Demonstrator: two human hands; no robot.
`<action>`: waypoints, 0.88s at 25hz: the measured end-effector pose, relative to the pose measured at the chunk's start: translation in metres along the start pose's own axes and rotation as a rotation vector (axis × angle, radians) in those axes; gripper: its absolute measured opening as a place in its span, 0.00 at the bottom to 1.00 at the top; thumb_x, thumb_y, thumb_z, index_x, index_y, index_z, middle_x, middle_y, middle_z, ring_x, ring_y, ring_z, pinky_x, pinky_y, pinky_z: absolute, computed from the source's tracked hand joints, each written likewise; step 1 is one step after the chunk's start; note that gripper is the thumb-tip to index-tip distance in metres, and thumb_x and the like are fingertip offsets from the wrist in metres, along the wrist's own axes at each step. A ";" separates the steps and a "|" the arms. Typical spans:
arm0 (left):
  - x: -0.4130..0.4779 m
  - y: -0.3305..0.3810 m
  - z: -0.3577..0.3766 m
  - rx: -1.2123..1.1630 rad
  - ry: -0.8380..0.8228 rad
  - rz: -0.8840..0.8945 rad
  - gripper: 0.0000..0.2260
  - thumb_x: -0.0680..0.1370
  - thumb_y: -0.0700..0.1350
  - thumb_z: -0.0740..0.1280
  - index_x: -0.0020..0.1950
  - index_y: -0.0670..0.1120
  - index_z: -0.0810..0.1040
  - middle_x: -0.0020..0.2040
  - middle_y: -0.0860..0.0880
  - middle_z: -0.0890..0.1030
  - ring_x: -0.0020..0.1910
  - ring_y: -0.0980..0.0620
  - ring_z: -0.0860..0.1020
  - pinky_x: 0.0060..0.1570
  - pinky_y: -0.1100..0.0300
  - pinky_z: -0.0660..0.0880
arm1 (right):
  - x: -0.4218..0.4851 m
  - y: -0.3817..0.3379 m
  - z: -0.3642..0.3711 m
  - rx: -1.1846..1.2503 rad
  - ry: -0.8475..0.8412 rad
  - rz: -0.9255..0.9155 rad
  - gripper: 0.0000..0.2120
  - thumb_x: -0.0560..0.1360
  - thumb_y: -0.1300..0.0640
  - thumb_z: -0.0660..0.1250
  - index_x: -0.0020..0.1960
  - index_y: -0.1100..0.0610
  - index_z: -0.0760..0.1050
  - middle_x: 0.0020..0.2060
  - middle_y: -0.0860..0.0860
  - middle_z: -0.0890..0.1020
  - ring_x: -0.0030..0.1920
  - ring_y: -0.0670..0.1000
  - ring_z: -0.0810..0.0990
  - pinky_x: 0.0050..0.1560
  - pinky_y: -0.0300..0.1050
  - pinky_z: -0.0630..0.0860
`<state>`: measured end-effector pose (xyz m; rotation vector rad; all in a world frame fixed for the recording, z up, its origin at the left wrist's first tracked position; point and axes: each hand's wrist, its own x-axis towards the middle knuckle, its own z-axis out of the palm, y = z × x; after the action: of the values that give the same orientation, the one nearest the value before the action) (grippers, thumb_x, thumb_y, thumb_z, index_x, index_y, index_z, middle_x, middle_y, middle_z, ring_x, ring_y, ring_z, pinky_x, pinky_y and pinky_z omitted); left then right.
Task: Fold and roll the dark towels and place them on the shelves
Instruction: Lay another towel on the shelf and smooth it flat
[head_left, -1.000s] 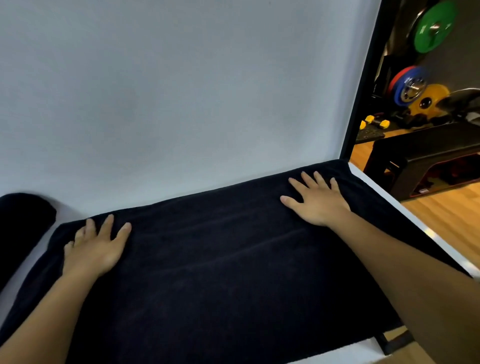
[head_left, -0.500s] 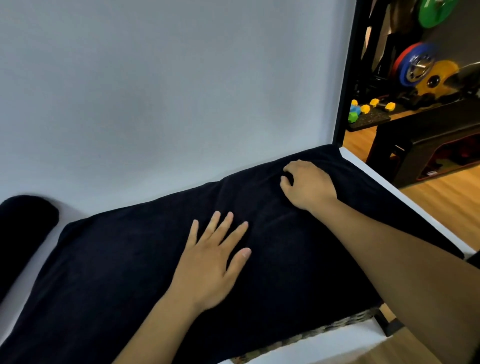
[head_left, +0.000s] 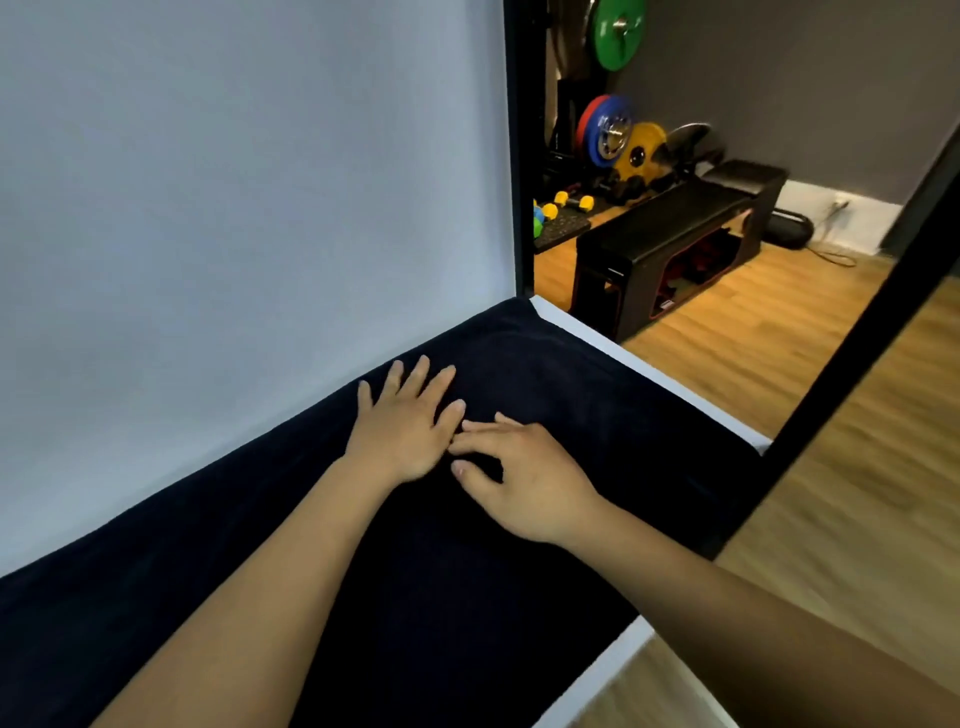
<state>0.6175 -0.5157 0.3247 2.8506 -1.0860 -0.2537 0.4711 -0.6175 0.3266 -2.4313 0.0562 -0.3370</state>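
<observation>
A dark navy towel (head_left: 597, 395) lies spread flat over a white surface (head_left: 649, 371) that runs from lower left to upper right against a white wall. My left hand (head_left: 405, 421) rests flat on the towel near its far edge, fingers spread. My right hand (head_left: 519, 478) lies just to the right of it, fingers bent and fingertips touching the cloth beside the left thumb. Whether it pinches the fabric is not visible. Both forearms cross the towel from the bottom of the view.
A black frame post (head_left: 519, 156) stands at the surface's far right corner, and another black bar (head_left: 857, 364) slants down the right side. Beyond lie a wooden floor (head_left: 753, 322), a black bench (head_left: 670, 228), coloured weight plates (head_left: 618, 140) and small dumbbells (head_left: 571, 200).
My left hand slid from the towel's left end to the middle and on to the right. My right hand drew back toward it. The view turned right, so the rolled dark towel at left is out of sight.
</observation>
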 end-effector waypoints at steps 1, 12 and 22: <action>0.016 0.006 -0.001 0.067 0.022 -0.019 0.26 0.83 0.58 0.45 0.80 0.55 0.48 0.81 0.49 0.45 0.79 0.45 0.42 0.75 0.40 0.41 | -0.003 0.000 -0.002 0.013 0.056 0.037 0.15 0.80 0.52 0.63 0.64 0.55 0.79 0.64 0.48 0.79 0.71 0.44 0.69 0.77 0.46 0.57; 0.091 0.064 -0.012 0.259 0.195 0.287 0.24 0.83 0.58 0.47 0.73 0.46 0.66 0.70 0.42 0.70 0.66 0.41 0.70 0.61 0.45 0.69 | -0.109 0.047 -0.066 -0.555 0.026 0.641 0.42 0.69 0.26 0.28 0.79 0.40 0.44 0.78 0.42 0.42 0.78 0.44 0.37 0.77 0.49 0.35; 0.153 0.059 -0.010 -0.152 0.350 0.260 0.15 0.81 0.51 0.61 0.63 0.46 0.76 0.59 0.45 0.78 0.56 0.42 0.77 0.50 0.51 0.71 | -0.129 0.044 -0.048 -0.084 0.907 0.801 0.06 0.72 0.50 0.74 0.49 0.47 0.81 0.52 0.47 0.81 0.55 0.52 0.80 0.54 0.45 0.75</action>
<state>0.6934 -0.6614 0.3235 2.4600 -1.2758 0.1678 0.3363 -0.6651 0.3054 -1.9216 1.3876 -1.0085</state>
